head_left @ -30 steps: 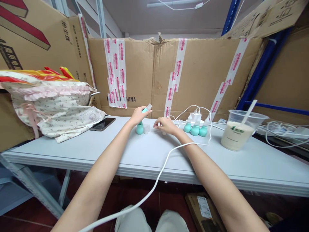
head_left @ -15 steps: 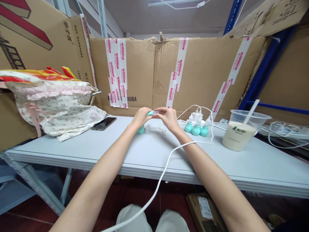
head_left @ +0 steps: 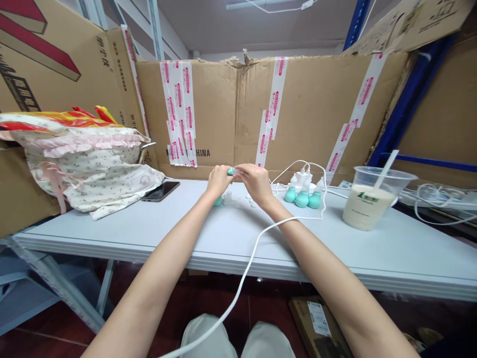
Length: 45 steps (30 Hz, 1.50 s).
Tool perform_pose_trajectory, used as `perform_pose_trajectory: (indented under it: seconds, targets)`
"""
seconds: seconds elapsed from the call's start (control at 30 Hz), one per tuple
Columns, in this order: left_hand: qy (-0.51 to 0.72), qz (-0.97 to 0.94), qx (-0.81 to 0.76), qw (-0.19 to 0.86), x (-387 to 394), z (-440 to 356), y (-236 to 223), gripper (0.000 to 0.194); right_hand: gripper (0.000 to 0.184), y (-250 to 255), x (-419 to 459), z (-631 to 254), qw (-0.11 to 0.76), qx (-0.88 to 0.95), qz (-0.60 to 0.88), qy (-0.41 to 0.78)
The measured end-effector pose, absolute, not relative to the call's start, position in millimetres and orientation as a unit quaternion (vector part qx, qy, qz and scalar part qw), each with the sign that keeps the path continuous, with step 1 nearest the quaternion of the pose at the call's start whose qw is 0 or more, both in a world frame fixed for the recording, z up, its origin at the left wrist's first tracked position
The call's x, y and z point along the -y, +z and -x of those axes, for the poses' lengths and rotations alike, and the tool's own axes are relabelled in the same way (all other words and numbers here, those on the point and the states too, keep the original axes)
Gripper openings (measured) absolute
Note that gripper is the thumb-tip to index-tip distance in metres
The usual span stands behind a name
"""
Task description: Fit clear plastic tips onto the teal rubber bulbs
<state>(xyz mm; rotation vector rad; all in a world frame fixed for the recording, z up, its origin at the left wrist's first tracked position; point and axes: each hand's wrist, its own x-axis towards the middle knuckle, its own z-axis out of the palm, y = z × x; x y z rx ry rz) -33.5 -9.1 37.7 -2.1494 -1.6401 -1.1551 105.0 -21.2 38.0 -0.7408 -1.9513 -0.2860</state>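
My left hand (head_left: 217,180) is closed around a teal squeeze bulb (head_left: 231,171), held sideways above the table, with only a bit of it showing. Against its right end, the fingers of my right hand (head_left: 257,183) pinch a clear nozzle, mostly hidden by them. Below my left hand another teal bulb (head_left: 218,202) sits on the table, partly covered by the wrist. Beside it stand small clear plastic pieces (head_left: 228,198). A few small white pieces (head_left: 253,204) lie under my right hand. Three teal bulbs with clear nozzles (head_left: 302,199) stand upright to the right.
A white cable (head_left: 257,248) crosses over my right forearm and the table edge (head_left: 238,263). On the right are a drink cup with a straw (head_left: 367,206) and a white charger (head_left: 303,179). A phone (head_left: 161,191) and a floral bag (head_left: 93,164) lie left. Cardboard (head_left: 216,109) stands behind.
My right hand has turned and its fingers have closed further over the clear nozzle, right up to the bulb. My left hand stays on the bulb. The view has shifted slightly.
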Motion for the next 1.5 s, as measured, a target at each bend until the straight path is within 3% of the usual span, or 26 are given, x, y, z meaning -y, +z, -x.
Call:
perform_pose_trajectory:
  seconds: [0.17,0.27,0.33,0.47,0.6,0.77,1.07,1.23,1.5]
  targets:
    - [-0.451,0.679,0.579,0.023,2,45,39,0.041,0.019,41,23,-112,0.545,0.789,0.26,-0.111]
    - [-0.539,0.604,0.587,-0.032,-5,69,42,0.042,0.019,45,20,-118,0.589,0.772,0.237,-0.038]
    - [-0.587,0.577,0.563,-0.075,-10,85,45,0.04,0.024,44,16,-117,0.551,0.801,0.232,0.036]
    - [-0.629,0.563,0.499,-0.194,-16,101,47,0.034,0.017,31,12,-108,0.357,0.901,0.219,0.111]
    - [-0.593,0.577,0.497,-0.264,-18,105,42,0.025,0.015,21,16,-100,0.273,0.922,0.269,0.059]
    - [-0.54,0.595,0.557,-0.208,-19,119,37,0.03,0.019,17,19,-98,0.244,0.929,0.28,-0.005]
    - [-0.422,0.637,0.614,-0.199,-17,148,40,0.036,0.024,25,17,-105,0.276,0.918,0.285,-0.005]
    - [-0.326,0.649,0.654,-0.211,-14,149,42,0.038,0.02,45,9,-138,0.292,0.835,0.447,-0.136]
    - [-0.242,0.649,0.675,-0.256,-8,142,45,0.052,0.025,50,0,-196,0.203,0.63,0.693,-0.286]
